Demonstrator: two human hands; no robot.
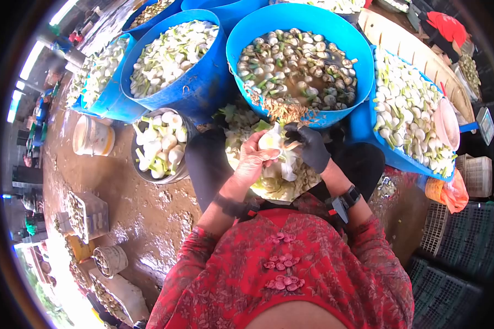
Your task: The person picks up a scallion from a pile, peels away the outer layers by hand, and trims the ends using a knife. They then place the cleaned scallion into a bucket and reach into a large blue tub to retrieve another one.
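White bulb (271,140) gripped by both hands above a lap basin (291,186) of trimmings, blue tubs (203,82) of bulbs around

- The floor (132,197) was wet, brown and muddy.
- Big blue tubs (197,82) full of white and green vegetables stood on it, close together.
- One blue tub (247,33) held vegetables in murky water.
- A small gray bucket (175,176) of white bulbs sat just beside the blue tubs.
- A white pail (93,137) stood near the gray bucket.
- Dark plastic crates (455,257) lay on the floor at the right.
- An orange bag (450,192) rested near the crates.
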